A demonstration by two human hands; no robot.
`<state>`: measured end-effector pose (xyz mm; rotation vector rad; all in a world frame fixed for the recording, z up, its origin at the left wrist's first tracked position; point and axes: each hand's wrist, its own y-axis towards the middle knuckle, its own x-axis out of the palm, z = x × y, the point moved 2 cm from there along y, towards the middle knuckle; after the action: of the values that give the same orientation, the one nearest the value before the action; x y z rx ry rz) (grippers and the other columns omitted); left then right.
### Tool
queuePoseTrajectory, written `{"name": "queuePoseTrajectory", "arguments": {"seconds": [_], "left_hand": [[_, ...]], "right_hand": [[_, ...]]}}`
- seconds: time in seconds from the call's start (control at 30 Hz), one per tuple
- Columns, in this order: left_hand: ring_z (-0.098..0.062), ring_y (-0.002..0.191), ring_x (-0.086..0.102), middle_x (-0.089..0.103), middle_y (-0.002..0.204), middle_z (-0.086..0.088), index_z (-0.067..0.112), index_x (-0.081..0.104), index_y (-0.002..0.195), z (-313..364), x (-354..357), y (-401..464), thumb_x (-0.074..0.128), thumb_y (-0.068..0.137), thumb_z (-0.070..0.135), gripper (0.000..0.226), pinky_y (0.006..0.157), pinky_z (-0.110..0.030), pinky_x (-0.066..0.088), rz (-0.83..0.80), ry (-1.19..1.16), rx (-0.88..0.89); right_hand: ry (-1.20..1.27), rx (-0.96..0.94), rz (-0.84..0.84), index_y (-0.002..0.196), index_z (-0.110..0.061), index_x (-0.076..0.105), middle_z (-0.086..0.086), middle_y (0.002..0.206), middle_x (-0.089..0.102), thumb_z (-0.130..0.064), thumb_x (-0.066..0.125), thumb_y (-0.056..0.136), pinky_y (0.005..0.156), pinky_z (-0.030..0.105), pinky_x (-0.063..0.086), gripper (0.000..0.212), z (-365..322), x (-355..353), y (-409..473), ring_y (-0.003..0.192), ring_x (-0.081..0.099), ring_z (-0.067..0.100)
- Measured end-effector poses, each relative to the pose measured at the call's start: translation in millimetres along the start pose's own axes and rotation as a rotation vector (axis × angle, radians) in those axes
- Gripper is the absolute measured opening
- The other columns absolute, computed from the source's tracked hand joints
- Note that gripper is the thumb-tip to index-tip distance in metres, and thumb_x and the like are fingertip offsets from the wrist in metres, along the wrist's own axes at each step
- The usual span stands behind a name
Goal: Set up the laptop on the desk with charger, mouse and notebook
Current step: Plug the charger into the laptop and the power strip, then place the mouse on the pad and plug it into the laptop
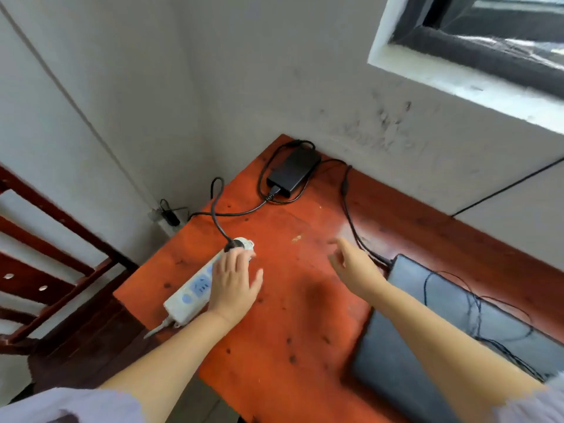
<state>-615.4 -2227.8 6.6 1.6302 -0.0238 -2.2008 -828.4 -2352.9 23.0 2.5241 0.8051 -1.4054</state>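
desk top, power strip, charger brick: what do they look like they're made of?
Desk top: likely wood or plywood, painted or stained orange-red; dark knot-like specks and worn patches show.
Power strip: looks like white moulded plastic, slightly grubby, with blue socket faces.
Charger brick: probably matte black plastic; cable jackets look like rubber or PVC.

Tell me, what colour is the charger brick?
Black. The charger brick shows best in the head view, at the desk's far corner.

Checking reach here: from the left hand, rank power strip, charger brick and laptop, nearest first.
1. Power strip: under the left hand, at the desk's left edge.
2. Laptop: closed, to the right.
3. Charger brick: far corner by the wall.
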Motion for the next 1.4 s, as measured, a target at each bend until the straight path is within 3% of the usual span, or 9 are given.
{"name": "queuePoseTrajectory", "arguments": {"seconds": [0.3, 0.4, 0.5, 0.63, 0.77, 0.97, 1.07, 1.27, 1.4], "left_hand": [[-0.031, 0.089, 0.063, 0.066, 0.101, -0.009, 0.01, 0.063, 0.106, 181.1, 47.9, 23.0, 0.052, 0.08, 0.034, 0.037, 0.078, -0.039, 0.051, -0.356, -0.119, 0.627], [-0.033, 0.095, 0.062, 0.064, 0.106, -0.012, 0.008, 0.061, 0.112, 234.6, 66.1, 12.7, 0.068, 0.078, 0.026, 0.039, 0.08, -0.042, 0.05, -0.436, -0.171, 0.81], [-0.027, 0.113, 0.051, 0.055, 0.122, -0.006, 0.013, 0.049, 0.127, 275.4, 84.1, -9.5, 0.053, 0.088, 0.038, 0.046, 0.095, -0.04, 0.04, -0.558, -0.17, 0.928], [-0.021, 0.123, 0.039, 0.045, 0.131, 0.0, 0.017, 0.037, 0.135, 304.2, 105.4, -40.4, 0.036, 0.087, 0.061, 0.066, 0.102, -0.037, 0.029, -0.62, 0.009, 0.88], [-0.023, 0.124, 0.038, 0.041, 0.133, -0.002, 0.016, 0.031, 0.139, 309.8, 109.0, -51.4, 0.046, 0.083, 0.06, 0.073, 0.104, -0.038, 0.027, -0.626, 0.203, 0.821], [-0.022, 0.095, 0.059, 0.063, 0.103, 0.0, 0.018, 0.046, 0.098, 338.7, 99.1, -63.5, 0.042, 0.09, 0.018, 0.009, 0.087, -0.035, 0.034, -0.573, 0.22, 0.494], [-0.024, 0.085, 0.063, 0.068, 0.095, -0.002, 0.019, 0.038, 0.085, 356.9, 97.1, -71.9, 0.038, 0.092, 0.01, 0.011, 0.072, -0.032, 0.032, -0.552, 0.279, 0.452], [-0.033, 0.069, 0.047, 0.054, 0.075, -0.015, 0.011, 0.041, 0.086, 443.5, 96.4, -67.6, 0.033, 0.097, 0.012, 0.013, 0.061, -0.036, 0.035, -0.491, -0.459, 0.083], [-0.014, 0.057, 0.042, 0.05, 0.065, 0.003, 0.017, 0.044, 0.082, 534.9, 86.7, -79.1, 0.031, 0.094, 0.007, 0.021, 0.049, -0.024, 0.035, -0.56, -0.794, 0.257]], "right_hand": [[0.085, 0.407, 0.352, 0.113, -0.013, 0.056, -0.006, 0.087, 0.05, -0.009, 0.046, 0.091, 0.071, 0.025, 0.035, 0.025, 101.8, -61.0, -137.6, 0.075, 0.046, 0.01], [0.009, 0.534, 0.454, 0.112, -0.011, 0.057, 0.004, 0.099, 0.058, -0.012, 0.049, 0.091, 0.078, 0.031, 0.043, 0.023, 123.7, -71.5, -193.9, 0.09, 0.054, 0.021], [-0.07, 0.579, 0.45, 0.114, -0.015, 0.057, 0.004, 0.107, 0.057, -0.024, 0.054, 0.089, 0.088, 0.036, 0.044, 0.027, 138.7, -69.1, -230.7, 0.102, 0.052, 0.023], [-0.041, 0.592, 0.348, 0.128, -0.023, 0.044, -0.002, 0.124, 0.05, -0.047, 0.051, 0.086, 0.095, 0.035, 0.04, 0.048, 151.7, -53.6, -247.7, 0.117, 0.044, 0.019], [-0.1, 0.532, 0.259, 0.135, -0.023, 0.032, 0.0, 0.132, 0.045, -0.055, 0.05, 0.081, 0.1, 0.036, 0.037, 0.066, 161.4, -52.5, -247.5, 0.122, 0.04, 0.021], [-0.06, 0.466, 0.199, 0.134, -0.019, 0.029, 0.009, 0.129, 0.045, -0.041, 0.054, 0.079, 0.097, 0.04, 0.039, 0.064, 171.8, -65.7, -255.3, 0.118, 0.039, 0.029], [-0.09, 0.458, 0.29, 0.134, -0.02, 0.03, 0.006, 0.129, 0.045, -0.041, 0.053, 0.077, 0.094, 0.041, 0.039, 0.065, 196.5, -90.6, -287.6, 0.117, 0.039, 0.028], [-0.152, 0.696, 0.508, 0.128, -0.018, 0.043, 0.007, 0.123, 0.052, -0.032, 0.061, 0.071, 0.086, 0.04, 0.043, 0.061, 275.3, -142.1, -403.7, 0.11, 0.046, 0.03], [-0.099, 0.948, 0.51, 0.132, -0.019, 0.039, 0.007, 0.127, 0.048, -0.033, 0.062, 0.075, 0.09, 0.042, 0.043, 0.063, 309.8, -130.2, -489.5, 0.117, 0.042, 0.027]]}}
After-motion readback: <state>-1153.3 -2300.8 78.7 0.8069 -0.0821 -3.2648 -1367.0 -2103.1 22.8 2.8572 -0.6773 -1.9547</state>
